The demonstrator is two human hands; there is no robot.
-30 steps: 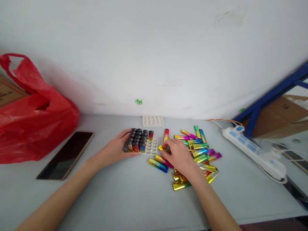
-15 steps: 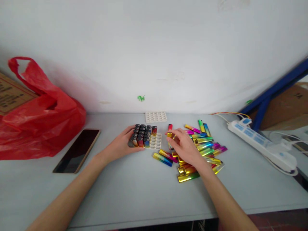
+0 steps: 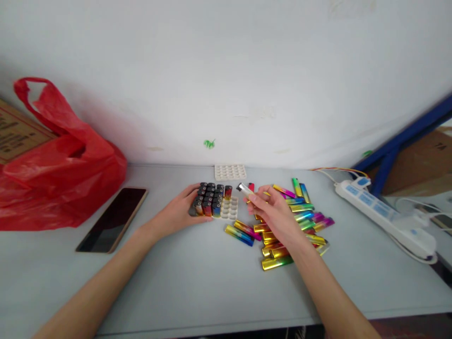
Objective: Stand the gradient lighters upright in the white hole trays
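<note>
My left hand (image 3: 181,208) is wrapped round the left side of a block of upright black-topped lighters (image 3: 209,194), which stand in a white tray (image 3: 230,208) with round holes. The tray's right part shows bare holes, with one red-gold lighter (image 3: 228,191) at its back edge. Between the fingers of my right hand (image 3: 270,205) is a lighter (image 3: 246,190) with a silvery end, tilted, its tip pointing up and left. Under and beside that hand lies a pile of shiny coloured lighters (image 3: 278,252). Two more lighters (image 3: 239,235) lie in front of the tray.
A second white tray (image 3: 230,172) lies near the wall. At the left are a phone (image 3: 112,220), a red plastic bag (image 3: 67,174) and a carton (image 3: 21,132). A white power strip (image 3: 384,214) and blue frame (image 3: 402,141) are at the right.
My right hand has lifted a lighter from the pile, and its silvery end now shows above the table. My left hand keeps its hold on the block.
</note>
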